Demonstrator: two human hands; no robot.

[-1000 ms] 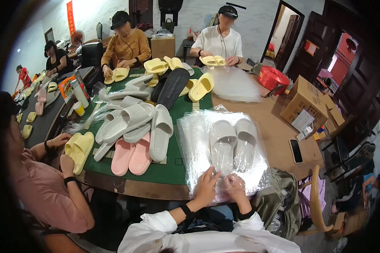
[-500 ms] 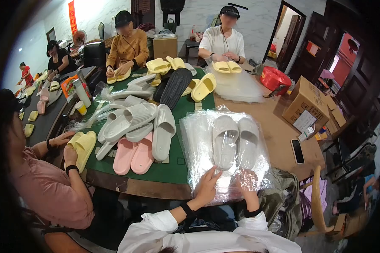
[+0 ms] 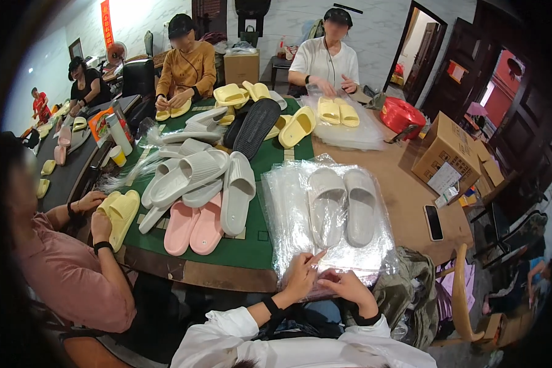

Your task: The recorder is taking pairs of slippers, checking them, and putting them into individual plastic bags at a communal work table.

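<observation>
A pair of light grey slippers point(image 3: 360, 211) lies side by side, toes away from me, on a stack of clear plastic bags point(image 3: 285, 214). Glossy film seems to cover the pair. My left hand point(image 3: 300, 274) is at the near edge of the stack, just below the slippers' heels, index finger stretched out over the film. Beside it, my right hand point(image 3: 348, 288) points leftward with thumb and fingers apart, over the bag's near end. I see no object in either hand.
Left of the bags is a heap of grey slippers point(image 3: 190, 175), with pink slippers point(image 3: 205, 230) and yellow slippers point(image 3: 297, 127). A phone point(image 3: 433, 222), a cardboard box point(image 3: 446, 150) and red twine point(image 3: 402, 116) are to the right. Co-workers handle yellow slippers around the table.
My right hand has come out from under the film and moved left, nearer my left hand. Across the table, a co-worker's hands have lifted off a yellow pair, now shifted right and nearer.
</observation>
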